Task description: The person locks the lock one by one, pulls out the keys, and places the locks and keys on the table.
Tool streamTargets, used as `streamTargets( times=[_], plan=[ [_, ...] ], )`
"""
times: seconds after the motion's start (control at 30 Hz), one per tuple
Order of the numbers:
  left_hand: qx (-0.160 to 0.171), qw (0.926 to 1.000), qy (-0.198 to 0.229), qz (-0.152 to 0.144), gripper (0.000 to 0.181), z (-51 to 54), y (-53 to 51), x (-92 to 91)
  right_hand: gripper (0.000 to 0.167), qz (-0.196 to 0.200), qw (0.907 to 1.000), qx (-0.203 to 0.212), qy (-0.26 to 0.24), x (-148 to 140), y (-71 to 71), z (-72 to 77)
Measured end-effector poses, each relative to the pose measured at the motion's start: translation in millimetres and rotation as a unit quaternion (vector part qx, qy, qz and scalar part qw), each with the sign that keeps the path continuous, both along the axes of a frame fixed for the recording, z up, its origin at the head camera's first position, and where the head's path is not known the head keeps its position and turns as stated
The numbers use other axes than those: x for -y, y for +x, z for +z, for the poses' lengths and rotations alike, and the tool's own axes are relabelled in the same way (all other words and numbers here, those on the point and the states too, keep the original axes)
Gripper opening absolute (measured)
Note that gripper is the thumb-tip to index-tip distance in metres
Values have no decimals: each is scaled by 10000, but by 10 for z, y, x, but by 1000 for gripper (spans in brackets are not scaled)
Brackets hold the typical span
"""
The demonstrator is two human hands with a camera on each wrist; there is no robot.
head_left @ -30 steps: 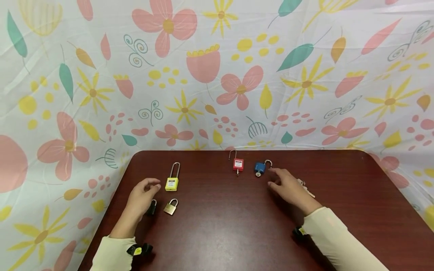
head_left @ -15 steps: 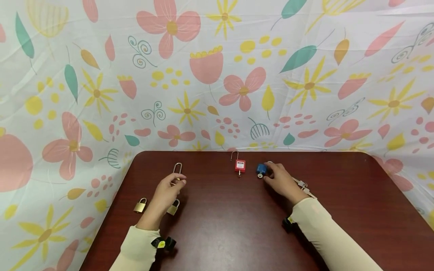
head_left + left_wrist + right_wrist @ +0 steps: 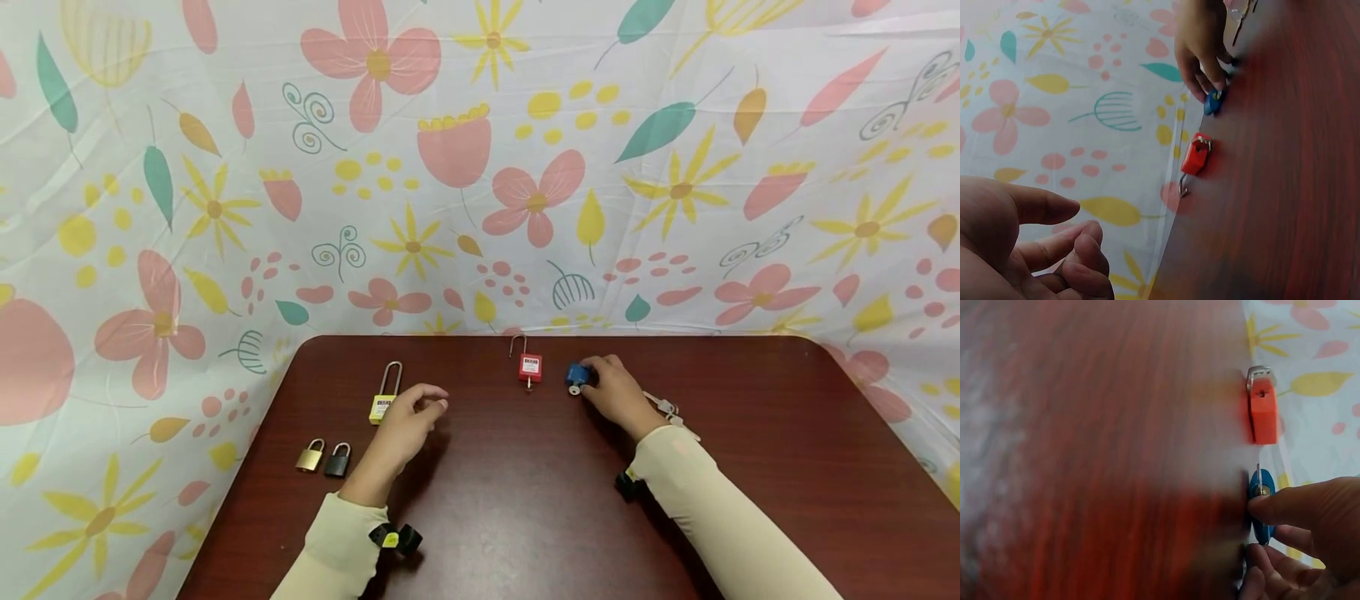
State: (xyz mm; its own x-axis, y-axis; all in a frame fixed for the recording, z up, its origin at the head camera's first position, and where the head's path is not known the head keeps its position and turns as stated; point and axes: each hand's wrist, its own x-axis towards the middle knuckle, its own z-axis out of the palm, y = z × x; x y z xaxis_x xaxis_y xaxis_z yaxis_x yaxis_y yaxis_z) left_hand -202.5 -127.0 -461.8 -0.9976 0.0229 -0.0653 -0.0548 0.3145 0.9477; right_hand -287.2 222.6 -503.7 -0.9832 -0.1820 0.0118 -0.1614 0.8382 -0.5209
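My right hand pinches a blue padlock at the far side of the table. In the right wrist view the thumb lies on one face of this blue padlock, fingers on the other; a key stands in its keyhole. Its shackle is hidden by the hand. My left hand hovers with loosely bent fingers and holds nothing, just right of a yellow long-shackle padlock that it partly covers. Between the hands, farther back, lies a red padlock with its shackle swung open and a key inserted.
A brass padlock and a black padlock lie at the left of the dark wooden table. Several loose keys lie right of my right hand. A flowered cloth hangs behind the table's back edge.
My right hand has moved left onto the blue padlock and taken hold of it. The left hand has travelled right, past the yellow padlock, uncovering the brass and black padlocks.
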Motion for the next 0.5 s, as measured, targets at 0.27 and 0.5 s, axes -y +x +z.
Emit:
streamTargets(
  times=[0.27, 0.5],
  plan=[
    [-188, 9997, -34, -126, 17, 62, -35, -185, 41, -6, 9997, -96, -236, 21, 41, -43],
    [-196, 9992, -11, -336, 19, 72, -70, -331, 38, 108, 9984, -301, -477, 145, 206, 42]
  ],
)
